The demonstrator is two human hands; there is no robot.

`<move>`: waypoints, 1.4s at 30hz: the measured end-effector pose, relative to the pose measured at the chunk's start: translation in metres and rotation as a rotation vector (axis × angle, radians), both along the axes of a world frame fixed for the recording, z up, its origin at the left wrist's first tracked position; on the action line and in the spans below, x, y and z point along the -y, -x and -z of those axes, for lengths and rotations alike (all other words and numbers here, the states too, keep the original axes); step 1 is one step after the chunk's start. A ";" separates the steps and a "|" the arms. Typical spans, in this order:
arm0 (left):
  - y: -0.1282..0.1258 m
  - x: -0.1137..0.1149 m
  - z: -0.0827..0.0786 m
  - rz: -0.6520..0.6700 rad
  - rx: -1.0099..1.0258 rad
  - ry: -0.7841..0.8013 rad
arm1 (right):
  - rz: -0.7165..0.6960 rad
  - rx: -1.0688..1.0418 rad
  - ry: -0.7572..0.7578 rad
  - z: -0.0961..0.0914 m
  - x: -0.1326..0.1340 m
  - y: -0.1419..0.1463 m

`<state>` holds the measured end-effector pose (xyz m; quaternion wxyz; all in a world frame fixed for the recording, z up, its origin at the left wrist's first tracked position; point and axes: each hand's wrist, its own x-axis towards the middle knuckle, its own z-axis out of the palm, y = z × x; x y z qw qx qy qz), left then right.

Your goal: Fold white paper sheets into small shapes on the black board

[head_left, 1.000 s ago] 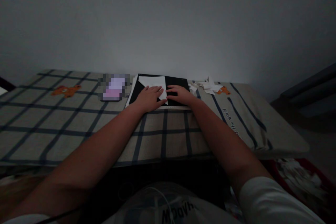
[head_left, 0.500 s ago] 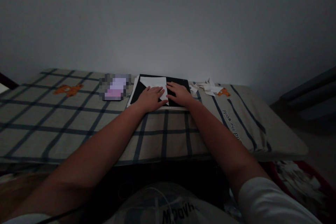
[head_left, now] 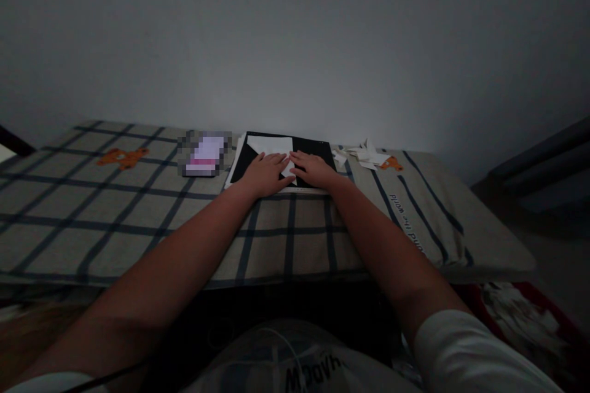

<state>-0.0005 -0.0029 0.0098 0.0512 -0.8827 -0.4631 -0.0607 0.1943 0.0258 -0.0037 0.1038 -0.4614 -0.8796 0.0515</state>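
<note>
A white sheet of paper, partly folded, lies on a black board at the far side of a bed. My left hand lies flat on the near part of the paper, fingers stretched out. My right hand rests beside it with fingers extended, its fingertips touching the paper's right edge. Both hands press down and hold nothing.
The bed has a beige cover with dark blue checks and orange bear prints. A blurred pink-and-white object lies left of the board. Several folded white paper pieces lie to the right. A grey wall stands close behind.
My right hand has slid left along the board until its fingertips meet the paper's edge beside my left hand. The left hand has barely moved.
</note>
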 end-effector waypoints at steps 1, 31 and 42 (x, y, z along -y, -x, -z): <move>0.000 0.000 0.000 0.000 0.002 0.000 | -0.010 0.011 0.003 -0.001 0.000 0.000; 0.006 -0.002 0.008 -0.123 0.052 -0.096 | -0.032 0.037 0.008 0.001 -0.002 -0.001; 0.006 -0.001 0.008 -0.194 0.026 0.011 | -0.026 0.029 0.011 0.001 -0.001 -0.002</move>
